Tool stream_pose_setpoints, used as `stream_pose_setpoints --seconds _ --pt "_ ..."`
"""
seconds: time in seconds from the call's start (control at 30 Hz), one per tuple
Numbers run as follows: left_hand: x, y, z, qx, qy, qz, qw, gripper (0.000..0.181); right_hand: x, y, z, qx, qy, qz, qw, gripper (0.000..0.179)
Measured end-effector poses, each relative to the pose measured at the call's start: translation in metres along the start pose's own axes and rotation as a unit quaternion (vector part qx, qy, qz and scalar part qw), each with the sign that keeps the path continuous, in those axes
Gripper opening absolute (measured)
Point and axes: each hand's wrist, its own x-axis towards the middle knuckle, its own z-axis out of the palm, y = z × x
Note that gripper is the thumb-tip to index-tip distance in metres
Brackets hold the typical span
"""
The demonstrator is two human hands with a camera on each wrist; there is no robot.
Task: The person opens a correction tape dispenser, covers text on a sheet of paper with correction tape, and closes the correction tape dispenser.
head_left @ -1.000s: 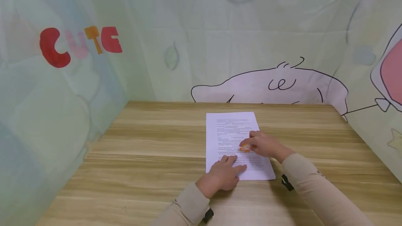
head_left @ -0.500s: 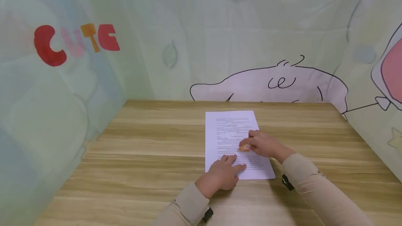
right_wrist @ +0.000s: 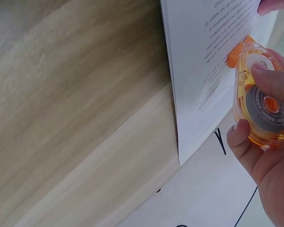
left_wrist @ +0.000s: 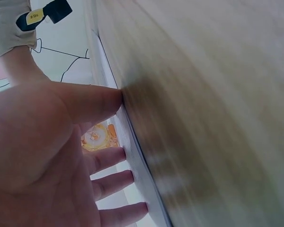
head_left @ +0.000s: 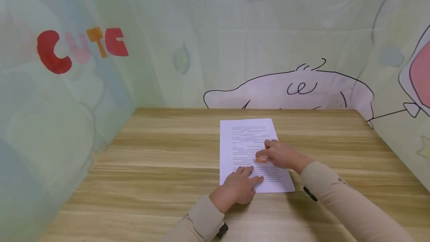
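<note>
A stack of printed white paper [head_left: 226,148] lies on the wooden table. My right hand [head_left: 284,155] grips a clear orange correction tape dispenser [right_wrist: 261,112] over the middle of the top sheet. In the right wrist view the thumb lies on its face, and its orange tip [right_wrist: 235,54] is at the printed lines; whether the tip touches the paper is hard to tell. My left hand [head_left: 237,187] rests on the lower left part of the sheet, fingers spread and fingertips [left_wrist: 114,154] on the page. Part of the dispenser is hidden behind the right fingers in the head view.
The wooden table [head_left: 161,148] extends around the paper on all sides. A printed cloth backdrop [head_left: 168,66] with a cartoon figure and coloured letters stands behind and beside it. Dark wrist camera mounts [head_left: 222,230] sit under the beige sleeves.
My right hand has shifted very slightly left with the correction tape dispenser, and its wrist has turned a little. My left hand and the paper have stayed in place.
</note>
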Motion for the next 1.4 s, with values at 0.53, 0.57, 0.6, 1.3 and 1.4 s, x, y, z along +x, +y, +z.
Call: stream_pose_setpoints --seconds 0.53,0.57,0.6,1.3,1.4 --pt "0.002 0.000 0.001 0.006 0.000 0.006 1.0000 0.046 -0.002 0.001 -0.002 -0.011 -0.025 0.008 0.9996 0.029" --pt "0.002 0.001 0.001 0.005 -0.001 0.006 1.0000 0.046 -0.003 0.002 -0.002 -0.009 -0.024 0.009 0.9996 0.029" --pt "0.003 0.001 0.001 0.005 -0.002 0.007 1.0000 0.046 -0.003 0.003 -0.002 -0.007 -0.024 0.010 0.9996 0.029" --pt "0.000 0.001 -0.001 0.004 0.000 -0.001 1.0000 0.046 -0.031 0.025 0.002 0.220 0.020 0.149 0.9637 0.036" --pt "0.001 0.000 -0.001 -0.005 0.009 -0.001 1.0000 0.046 -0.037 0.030 0.002 0.272 0.056 0.175 0.9447 0.038"
